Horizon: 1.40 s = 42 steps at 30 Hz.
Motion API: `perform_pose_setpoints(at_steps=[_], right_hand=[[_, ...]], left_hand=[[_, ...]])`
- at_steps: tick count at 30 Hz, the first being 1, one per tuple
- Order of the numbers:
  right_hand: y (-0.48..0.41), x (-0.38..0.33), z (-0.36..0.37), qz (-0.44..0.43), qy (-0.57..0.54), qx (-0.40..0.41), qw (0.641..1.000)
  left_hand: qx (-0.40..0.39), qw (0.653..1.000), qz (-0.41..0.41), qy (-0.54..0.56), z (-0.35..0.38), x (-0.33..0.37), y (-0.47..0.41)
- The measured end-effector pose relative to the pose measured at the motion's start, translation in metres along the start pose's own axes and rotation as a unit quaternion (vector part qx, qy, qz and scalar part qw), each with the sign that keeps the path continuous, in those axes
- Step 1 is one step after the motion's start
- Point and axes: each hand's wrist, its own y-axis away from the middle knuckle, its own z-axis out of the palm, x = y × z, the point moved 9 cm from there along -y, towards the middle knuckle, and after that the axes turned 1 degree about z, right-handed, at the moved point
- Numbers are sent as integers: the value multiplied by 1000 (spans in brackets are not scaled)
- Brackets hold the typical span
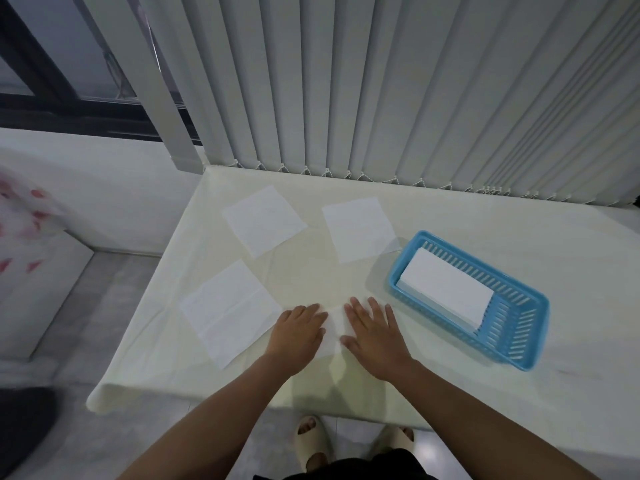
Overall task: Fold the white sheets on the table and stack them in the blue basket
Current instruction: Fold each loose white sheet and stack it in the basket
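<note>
Both my hands lie flat, palms down, on a white sheet (334, 329) near the table's front edge; only a strip of it shows between them. My left hand (299, 329) covers its left part and my right hand (372, 332) its right part, fingers spread. Three more white sheets lie unfolded: one front left (230, 308), one back left (265, 220), one back middle (360, 228). The blue basket (519, 341) stands to the right with a stack of folded white sheets (446, 289) in its far half.
The table (450, 216) has a cream cloth and its front edge runs just below my wrists. Vertical blinds (381, 81) hang along the back edge. Floor lies to the left; my sandalled feet (311, 441) show under the front edge.
</note>
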Motion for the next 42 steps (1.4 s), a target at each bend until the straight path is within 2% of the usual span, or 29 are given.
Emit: perform_pose_setpoints(at_steps=[4, 7, 12, 15, 19, 21, 23, 26, 28, 30, 32, 34, 35, 38, 40, 42], right_hand=[[4, 17, 8, 51, 3, 3, 999], [9, 20, -1, 35, -38, 29, 998], [24, 25, -17, 56, -86, 69, 992], [34, 29, -24, 69, -119, 118, 983], [46, 37, -34, 113, -247, 170, 947], [47, 38, -34, 155, -342, 149, 915], [43, 35, -32, 195, -435, 114, 872], [36, 23, -31, 246, -590, 63, 767], [32, 10, -33, 258, -692, 26, 674], [26, 4, -41, 242, -766, 25, 595], [24, 9, -53, 234, -811, 60, 534], [25, 21, -62, 242, -824, 99, 503], [26, 28, -67, 246, -818, 117, 506], [35, 52, -78, 254, -770, 169, 560], [43, 70, -82, 266, -735, 192, 593], [52, 90, -85, 282, -713, 208, 608]], left_hand=[[-5, 999, -44, 12, -6, -3, -12], [-20, 996, -78, 30, -13, -5, -26], [-112, 989, -94, 31, -13, -2, -47], [-156, 978, -108, 83, -10, -1, -51], [-100, 971, -137, 166, -37, -12, -57], [-55, 956, -164, 237, -53, -20, -58], [-4, 916, -193, 351, -66, -26, -55], [83, 800, -227, 549, -78, -27, -45], [112, 727, -234, 635, -80, -20, -41], [126, 671, -228, 694, -79, -9, -39], [130, 637, -223, 726, -76, 1, -38], [123, 628, -226, 734, -71, 10, -37], [116, 624, -225, 739, -68, 14, -37], [100, 604, -222, 759, -65, 29, -44], [93, 607, -225, 756, -65, 38, -53], [85, 612, -225, 753, -67, 51, -64]])
